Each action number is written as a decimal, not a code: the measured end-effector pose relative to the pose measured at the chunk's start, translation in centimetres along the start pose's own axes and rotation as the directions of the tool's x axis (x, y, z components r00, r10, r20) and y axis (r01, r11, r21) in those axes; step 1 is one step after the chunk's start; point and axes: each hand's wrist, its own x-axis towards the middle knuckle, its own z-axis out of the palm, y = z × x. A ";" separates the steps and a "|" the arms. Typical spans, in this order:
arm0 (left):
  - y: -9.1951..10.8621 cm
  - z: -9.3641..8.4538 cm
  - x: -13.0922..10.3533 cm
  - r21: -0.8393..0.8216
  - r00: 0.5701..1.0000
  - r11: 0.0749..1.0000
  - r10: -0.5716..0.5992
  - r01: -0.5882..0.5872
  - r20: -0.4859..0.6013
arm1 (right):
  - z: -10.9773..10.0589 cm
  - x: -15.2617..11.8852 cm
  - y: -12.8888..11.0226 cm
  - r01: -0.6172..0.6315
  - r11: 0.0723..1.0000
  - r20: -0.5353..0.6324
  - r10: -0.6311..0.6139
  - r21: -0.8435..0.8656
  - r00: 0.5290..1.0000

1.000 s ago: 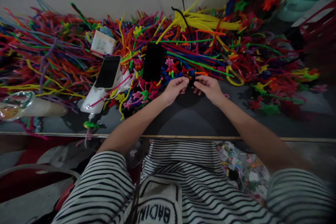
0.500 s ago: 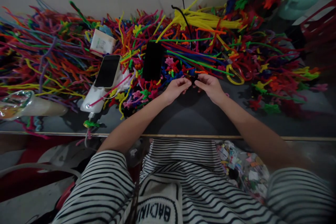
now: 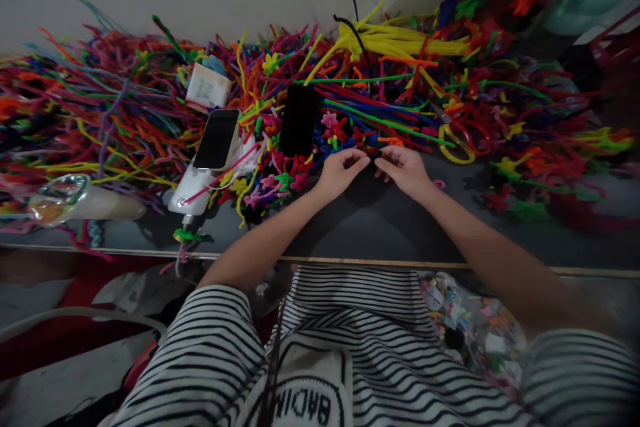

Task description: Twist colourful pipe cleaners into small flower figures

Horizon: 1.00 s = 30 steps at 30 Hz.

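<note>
My left hand (image 3: 341, 171) and my right hand (image 3: 401, 169) face each other above the dark table (image 3: 370, 233), fingertips a small gap apart. The fingers of both are bent into a pinch. Something small and dark shows at the right fingertips, too dim to name. What the left fingers hold, if anything, is hidden. Just behind the hands lie colourful fuzzy stems and small flower shapes (image 3: 330, 121). A black phone (image 3: 299, 121) rests on the pile left of them. Yellow and red scissors (image 3: 461, 145) lie to the right of my right hand.
A second phone (image 3: 217, 139) lies by a white power bank (image 3: 191, 191) with a cable, below a white box (image 3: 209, 87). A plastic cup (image 3: 85, 201) lies at the left. Yellow stems (image 3: 400, 39) are bundled at the back. A bag (image 3: 475, 327) hangs below the table edge.
The whole view has shifted, so the tabletop things appear a little further right. Both hands stay close together in much the same pinched pose.
</note>
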 end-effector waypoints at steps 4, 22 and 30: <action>-0.1 0.0 -0.1 0.011 1.000 1.000 0.009 -0.009 0.007 | -0.1 0.0 -0.1 0.016 1.000 -0.015 -0.016 0.010 1.000; -0.1 -0.6 0.2 0.133 0.978 0.970 0.195 -0.204 0.078 | -0.4 -0.3 -0.2 0.042 0.995 0.101 -0.033 -0.086 0.994; -0.3 -2.1 1.0 0.022 0.948 1.000 0.014 -0.022 0.317 | -0.5 -0.8 -0.7 0.080 0.984 0.162 -0.054 -0.158 0.985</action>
